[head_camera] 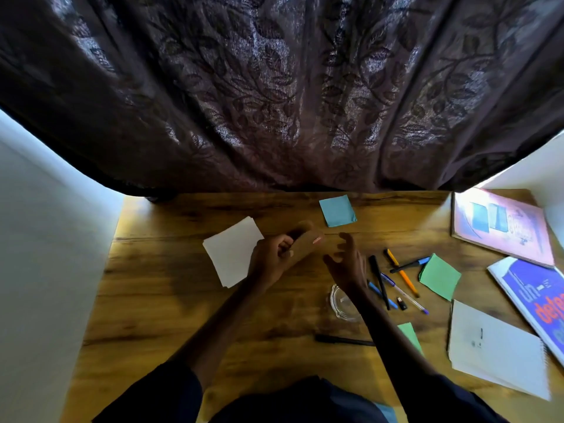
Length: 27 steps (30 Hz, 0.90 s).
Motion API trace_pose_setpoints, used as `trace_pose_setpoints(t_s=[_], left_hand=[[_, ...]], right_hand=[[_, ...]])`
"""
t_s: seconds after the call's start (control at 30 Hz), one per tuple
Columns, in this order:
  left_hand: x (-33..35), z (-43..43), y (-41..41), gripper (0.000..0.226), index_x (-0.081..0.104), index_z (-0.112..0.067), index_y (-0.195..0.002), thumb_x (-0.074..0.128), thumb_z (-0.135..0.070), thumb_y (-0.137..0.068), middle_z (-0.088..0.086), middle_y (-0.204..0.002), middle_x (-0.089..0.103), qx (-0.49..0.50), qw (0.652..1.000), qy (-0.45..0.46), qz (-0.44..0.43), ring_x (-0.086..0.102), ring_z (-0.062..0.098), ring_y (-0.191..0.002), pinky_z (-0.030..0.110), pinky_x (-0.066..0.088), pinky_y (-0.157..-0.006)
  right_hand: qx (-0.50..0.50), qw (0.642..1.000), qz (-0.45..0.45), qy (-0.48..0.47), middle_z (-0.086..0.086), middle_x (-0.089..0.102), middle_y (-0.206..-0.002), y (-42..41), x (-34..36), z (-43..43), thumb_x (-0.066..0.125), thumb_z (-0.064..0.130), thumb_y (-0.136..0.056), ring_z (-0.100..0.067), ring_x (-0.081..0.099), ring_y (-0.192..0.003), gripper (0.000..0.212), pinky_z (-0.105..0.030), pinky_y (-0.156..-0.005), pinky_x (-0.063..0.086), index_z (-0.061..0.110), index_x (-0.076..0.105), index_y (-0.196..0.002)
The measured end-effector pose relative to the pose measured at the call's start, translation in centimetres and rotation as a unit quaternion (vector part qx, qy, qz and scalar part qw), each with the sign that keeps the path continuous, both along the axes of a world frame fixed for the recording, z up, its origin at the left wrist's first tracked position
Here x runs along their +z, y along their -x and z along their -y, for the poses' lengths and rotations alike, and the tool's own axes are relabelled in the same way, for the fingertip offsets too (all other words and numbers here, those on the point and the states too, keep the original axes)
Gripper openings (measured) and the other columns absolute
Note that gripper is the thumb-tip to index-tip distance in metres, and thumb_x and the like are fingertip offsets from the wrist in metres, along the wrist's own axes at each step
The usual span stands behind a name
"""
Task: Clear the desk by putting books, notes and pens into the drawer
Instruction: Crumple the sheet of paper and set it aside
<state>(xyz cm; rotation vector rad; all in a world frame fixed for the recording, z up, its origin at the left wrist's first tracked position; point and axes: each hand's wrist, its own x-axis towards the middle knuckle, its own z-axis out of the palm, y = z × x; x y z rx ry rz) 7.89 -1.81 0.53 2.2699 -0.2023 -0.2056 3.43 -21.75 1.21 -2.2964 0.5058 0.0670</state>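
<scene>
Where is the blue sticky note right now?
In the head view the blue sticky note lies flat on the far side of the desk, right of centre, near the curtain, just beyond the right hand.

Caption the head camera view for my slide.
Left hand and right hand above a wooden desk scattered with loose pens, a blue square paper note and a pink-covered book.

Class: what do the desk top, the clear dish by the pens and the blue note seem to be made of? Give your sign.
Desk: wood or wood-look laminate, slight sheen; grain and dark knots show.
Dish: probably glass, glossy; the wood shows through it and the rim glints.
Blue note: matt paper; thin, one corner curls.
</scene>
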Motion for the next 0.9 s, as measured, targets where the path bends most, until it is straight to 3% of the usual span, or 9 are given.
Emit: trace_pose_setpoints(t_s=[0.13, 0.27, 0.37, 0.4, 0.47, 0.53, 0.63, 0.77, 0.9], left_hand=[[-0.9, -1.1, 1.3, 0.025, 0.072, -0.022, -0.119, 0.065, -0.030, -0.096, -0.005, -0.118, 0.073, -0.036, 0.998, -0.059, 0.006, 0.067, 0.014, -0.109, 0.028, 0.049, -0.098], [-1.8, -1.3, 3.2, 0.026, 0.071, -0.021, -0.121, 0.065, -0.026, -0.097, -0.003, -0.122, 0.072, -0.080, 0.994, -0.079, -0.006, 0.066, 0.015, -0.114, 0.028, 0.046, -0.104], [-1.9, -1.4, 4.0, 0.024, 0.071, -0.020, -0.119, 0.067, -0.024, -0.095, -0.004, -0.118, 0.073, -0.068, 0.995, -0.072, 0.003, 0.067, 0.013, -0.112, 0.029, 0.051, -0.102], [-1.8, -1.4, 4.1, 0.024, 0.071, -0.021, -0.118, 0.068, -0.023, -0.095, -0.004, -0.118, 0.073, -0.062, 0.996, -0.067, 0.005, 0.067, 0.012, -0.112, 0.029, 0.052, -0.100], [-1.7, -1.5, 4.3, 0.025, 0.069, -0.021, -0.118, 0.069, -0.022, -0.094, -0.005, -0.117, 0.072, -0.049, 0.997, -0.055, -0.002, 0.066, 0.010, -0.110, 0.028, 0.053, -0.097], [-1.7, -1.9, 4.4, 0.027, 0.067, -0.022, -0.120, 0.070, -0.021, -0.093, -0.007, -0.117, 0.072, -0.034, 0.998, -0.045, -0.003, 0.067, 0.008, -0.108, 0.029, 0.056, -0.095], [-2.5, -3.2, 4.4, 0.026, 0.066, -0.021, -0.119, 0.070, -0.018, -0.094, -0.005, -0.119, 0.070, -0.001, 0.999, -0.048, 0.006, 0.067, 0.011, -0.108, 0.030, 0.057, -0.093], [-3.6, -5.3, 4.3, 0.030, 0.062, -0.018, -0.118, 0.073, -0.015, -0.090, 0.001, -0.121, 0.066, 0.057, 0.994, -0.090, 0.035, 0.062, 0.018, -0.115, 0.034, 0.058, -0.091], [-4.5, -7.6, 3.4, 0.046, 0.056, -0.013, -0.118, 0.081, -0.015, -0.080, 0.008, -0.124, 0.058, 0.113, 0.986, -0.120, 0.031, 0.054, 0.025, -0.120, 0.039, 0.057, -0.093]], right_hand=[[0.049, 0.996, 0.046, 0.054, -0.011, 0.053, -0.136, 2.1, 0.3, -0.5, 0.081, 0.023, -0.081, -0.025, 0.056, -0.116, 0.072, -0.028, -0.081, 0.046, 0.020, 0.044, -0.142], [0.106, 0.991, 0.009, 0.087, -0.012, 0.051, -0.138, 3.9, 0.9, -1.4, 0.074, 0.018, -0.089, -0.027, 0.060, -0.113, 0.040, -0.020, -0.071, 0.044, 0.012, 0.061, -0.126], [0.109, 0.989, -0.012, 0.101, -0.009, 0.052, -0.138, 4.9, 0.2, -1.6, 0.070, 0.012, -0.090, -0.027, 0.060, -0.115, 0.029, -0.010, -0.066, 0.037, 0.012, 0.068, -0.119], [0.110, 0.989, -0.009, 0.099, -0.009, 0.052, -0.139, 4.9, 0.2, -1.7, 0.071, 0.011, -0.090, -0.027, 0.058, -0.119, 0.028, -0.013, -0.072, 0.043, 0.015, 0.070, -0.118], [0.109, 0.989, 0.005, 0.095, -0.009, 0.051, -0.143, 4.7, 0.1, -1.7, 0.072, 0.010, -0.088, -0.029, 0.052, -0.129, 0.028, -0.032, -0.092, 0.052, 0.019, 0.072, -0.115], [0.119, 0.989, 0.014, 0.087, -0.009, 0.054, -0.142, 4.1, 0.2, -1.7, 0.071, 0.009, -0.088, -0.027, 0.051, -0.130, 0.026, -0.041, -0.097, 0.052, 0.019, 0.071, -0.111], [0.144, 0.987, 0.012, 0.065, -0.005, 0.061, -0.125, 3.3, 0.5, -2.0, 0.073, 0.012, -0.085, -0.025, 0.060, -0.114, 0.037, -0.034, -0.084, 0.053, 0.021, 0.058, -0.117], [0.175, 0.982, -0.013, 0.071, -0.010, 0.056, -0.138, 2.6, 0.9, -2.4, 0.069, 0.017, -0.090, -0.028, 0.057, -0.122, 0.057, -0.047, -0.093, 0.055, 0.023, 0.045, -0.142], [0.164, 0.983, -0.008, 0.086, -0.010, 0.059, -0.137, 1.8, 1.2, -1.5, 0.071, 0.014, -0.088, -0.026, 0.058, -0.122, 0.057, -0.033, -0.092, 0.051, 0.017, 0.051, -0.141]])
